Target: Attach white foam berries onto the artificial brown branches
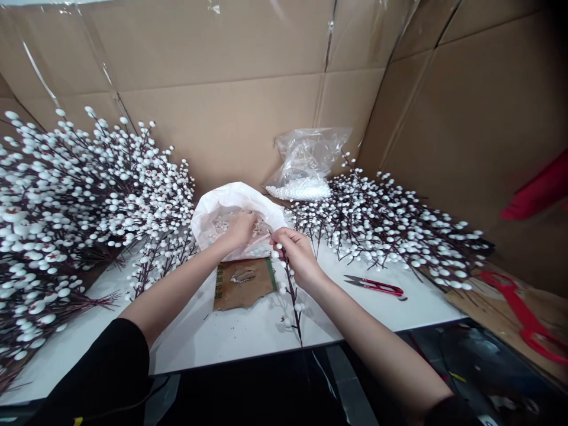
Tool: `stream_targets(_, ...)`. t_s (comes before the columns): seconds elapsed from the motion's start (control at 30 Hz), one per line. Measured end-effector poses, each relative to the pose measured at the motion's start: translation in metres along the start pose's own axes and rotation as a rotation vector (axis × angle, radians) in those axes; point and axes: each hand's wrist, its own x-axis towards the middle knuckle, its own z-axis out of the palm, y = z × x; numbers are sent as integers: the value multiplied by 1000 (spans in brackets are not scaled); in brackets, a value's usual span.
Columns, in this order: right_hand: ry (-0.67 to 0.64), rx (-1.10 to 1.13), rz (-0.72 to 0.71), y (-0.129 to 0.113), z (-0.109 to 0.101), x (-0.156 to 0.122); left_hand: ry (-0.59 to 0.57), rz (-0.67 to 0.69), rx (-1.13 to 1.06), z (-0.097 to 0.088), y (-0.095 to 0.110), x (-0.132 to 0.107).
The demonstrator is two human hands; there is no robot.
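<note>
My left hand (242, 229) reaches into a white plastic bag (237, 192) that holds small white berries; its fingers are curled, and what they hold, if anything, is hidden. Beside the bag's right edge my right hand (296, 254) pinches the upper part of an artificial berry branch (291, 296). That branch is dark brown with white berries along it, and its lower end hangs toward the table's front edge. Under the hands lies a torn piece of brown cardboard (244, 299) with a smear of greyish material on it.
Bunches of white berry branches (89, 183) fill the left side, and more branches (381, 219) lie at the right. Red thread snips (375, 285) rest on the white table (248, 337). A clear bag of white beads (306, 171) stands behind. Red-handled scissors (523, 313) are at far right. Cardboard walls (222, 118) surround the table.
</note>
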Motion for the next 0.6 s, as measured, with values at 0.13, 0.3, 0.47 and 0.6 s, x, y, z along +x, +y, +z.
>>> stream_targets(0.13, -12, 26, 53, -4, 1, -3, 147, 97, -157, -12, 6, -27)
stream_targets(0.3, -81, 28, 93, -6, 5, -9, 138, -157, -881, -21, 18, -81)
stream_targets(0.47, -163, 3, 85, 0, 12, -11, 148, -354, -1408, -23, 34, -117)
stream_targets(0.6, -191, 21, 69, 6, 15, -12, 152, -369, -1526, -20, 39, -125)
